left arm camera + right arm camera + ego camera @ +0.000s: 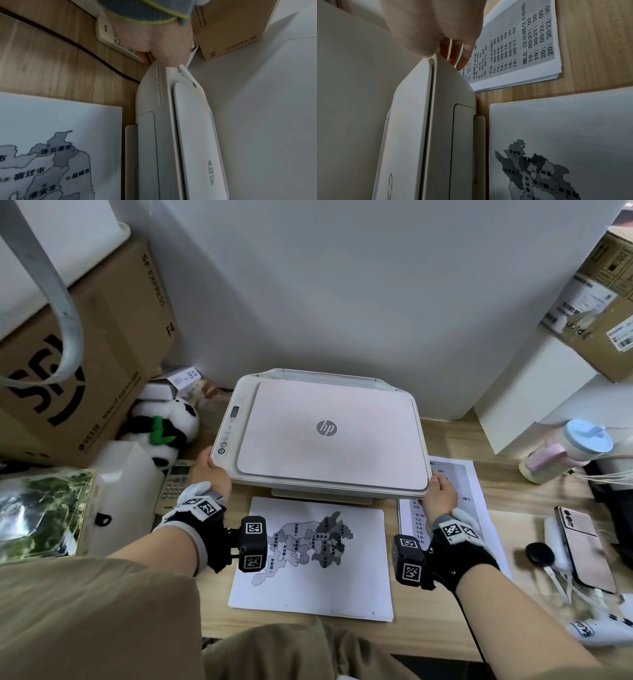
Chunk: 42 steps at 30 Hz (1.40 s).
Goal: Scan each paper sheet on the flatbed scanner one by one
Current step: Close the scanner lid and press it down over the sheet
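Observation:
A cream HP flatbed scanner (pixel 329 433) stands on the wooden desk with its lid down. My left hand (pixel 212 470) grips its front left corner beside the button panel, thumb on top, seen close in the left wrist view (pixel 159 44). My right hand (pixel 440 491) grips the front right corner, fingers (pixel 458 58) curled down the side. A sheet printed with a grey map (pixel 359 587) lies flat in front of the scanner (pixel 188 135). A stack of timetable sheets (pixel 459 474) lies at the right, partly under that corner (pixel 453 81).
A large cardboard box (pixel 78 354) and a panda plush (pixel 164 426) crowd the left. A desk calculator (pixel 174 481) sits by my left hand, a dark cable (pixel 68 40) beside it. A lidded cup (pixel 575 446), a phone (pixel 585 546) and white boxes (pixel 534 392) fill the right.

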Tool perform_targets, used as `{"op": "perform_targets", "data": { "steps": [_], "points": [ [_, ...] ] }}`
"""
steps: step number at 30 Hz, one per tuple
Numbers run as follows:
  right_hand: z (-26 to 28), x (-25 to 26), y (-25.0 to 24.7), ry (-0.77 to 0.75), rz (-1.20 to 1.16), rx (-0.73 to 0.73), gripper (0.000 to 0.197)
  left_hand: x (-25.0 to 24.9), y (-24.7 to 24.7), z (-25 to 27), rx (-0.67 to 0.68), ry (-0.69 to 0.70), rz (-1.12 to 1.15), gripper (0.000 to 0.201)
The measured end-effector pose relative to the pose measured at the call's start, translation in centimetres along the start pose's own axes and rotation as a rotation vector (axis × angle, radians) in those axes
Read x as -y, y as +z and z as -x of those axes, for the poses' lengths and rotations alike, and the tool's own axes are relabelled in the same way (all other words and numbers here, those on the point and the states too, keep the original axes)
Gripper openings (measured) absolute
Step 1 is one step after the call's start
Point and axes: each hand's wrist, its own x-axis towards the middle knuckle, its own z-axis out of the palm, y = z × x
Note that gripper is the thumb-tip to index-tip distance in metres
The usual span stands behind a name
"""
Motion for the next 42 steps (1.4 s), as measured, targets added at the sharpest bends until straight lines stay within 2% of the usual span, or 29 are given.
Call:
{"op": "perform_targets", "data": {
  "steps": [10, 36, 40, 42],
  "points": [
    [-1.2, -1.5, 0.7, 0.031, -0.077, -0.009, 0.035, 0.3, 0.1, -0.4, -0.010, -0.009, 0.003, 0.041],
    [-0.9, -0.2, 0.2, 0.137, -0.160, 0.017, 0.033, -1.4, 0.0, 0.4, -0.030, -0.072, 0.120, 0.042],
    [-0.8, 0.0, 0.0, 0.142, -0.154, 0.028, 0.034, -1.7, -0.1, 0.1, 0.010, -0.102, 0.197, 0.044],
    [-0.9, 0.2, -0.2, 0.154, -0.145, 0.033, 0.035, -1.4, -0.6, -0.9, 0.107, -0.130, 0.231, 0.044]
  ]
}}
